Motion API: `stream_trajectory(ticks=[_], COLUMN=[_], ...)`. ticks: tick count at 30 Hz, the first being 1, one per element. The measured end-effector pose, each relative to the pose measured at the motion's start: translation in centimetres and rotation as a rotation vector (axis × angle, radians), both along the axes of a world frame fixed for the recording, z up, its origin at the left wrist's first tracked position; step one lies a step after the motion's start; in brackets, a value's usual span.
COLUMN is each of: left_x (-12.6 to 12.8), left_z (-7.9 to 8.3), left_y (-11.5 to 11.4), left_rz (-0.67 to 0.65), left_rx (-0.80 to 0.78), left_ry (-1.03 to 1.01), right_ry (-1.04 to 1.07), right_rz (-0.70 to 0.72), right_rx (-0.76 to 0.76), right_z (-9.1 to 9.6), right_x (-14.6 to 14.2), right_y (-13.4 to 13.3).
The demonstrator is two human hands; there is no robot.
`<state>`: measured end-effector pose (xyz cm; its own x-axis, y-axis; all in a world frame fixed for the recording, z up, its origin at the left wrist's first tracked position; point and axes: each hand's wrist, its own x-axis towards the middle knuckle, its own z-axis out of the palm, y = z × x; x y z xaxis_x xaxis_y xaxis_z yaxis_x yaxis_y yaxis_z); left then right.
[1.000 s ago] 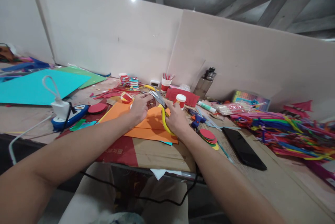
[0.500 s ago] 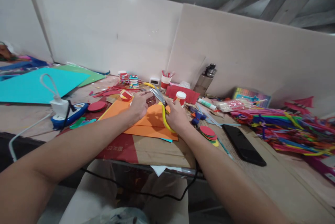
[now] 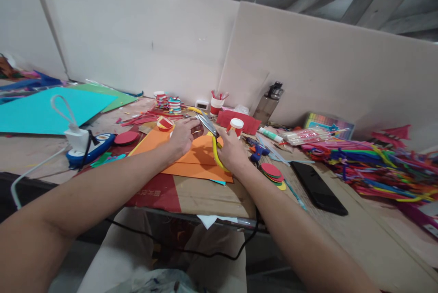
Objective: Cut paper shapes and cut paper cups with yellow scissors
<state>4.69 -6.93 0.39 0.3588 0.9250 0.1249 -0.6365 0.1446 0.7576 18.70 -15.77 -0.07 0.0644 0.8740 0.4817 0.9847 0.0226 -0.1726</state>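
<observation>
In my right hand are scissors with yellow handles, the fingers wrapped round them. Their metal blades point up and left, toward the fingertips of my left hand. Those fingers are bent and drawn together near the blade tips; whatever they hold is too small or hidden to make out. Orange sheets lie below both hands on a piece of cardboard. A red and white paper cup stands just beyond my right hand. Left of my left hand sits another red, yellow and white cup piece.
To the right are a blue glue gun, coloured discs, a black phone and a heap of pipe cleaners. A bottle stands behind. On the left lie a white plug, red discs and a turquoise sheet.
The scissors' blades have shifted very slightly; both hands stay in almost the same place. The whole view has moved a touch. Nothing has been let go.
</observation>
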Motion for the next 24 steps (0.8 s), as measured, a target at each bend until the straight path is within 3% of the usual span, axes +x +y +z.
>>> stream_trajectory(ticks=[8, 24], left_x=[0.24, 0.15], left_z=[0.04, -0.01], left_y=[-0.67, -0.44], left_rz=[-0.039, -0.034], left_rx=[0.017, 0.020], left_ry=[0.039, 0.060], right_ry=[-0.008, -0.060], right_rz=[0.016, -0.083], right_rx=[0.045, -0.069], right_z=[-0.44, 0.21], right_x=[0.21, -0.36], right_y=[0.16, -0.31])
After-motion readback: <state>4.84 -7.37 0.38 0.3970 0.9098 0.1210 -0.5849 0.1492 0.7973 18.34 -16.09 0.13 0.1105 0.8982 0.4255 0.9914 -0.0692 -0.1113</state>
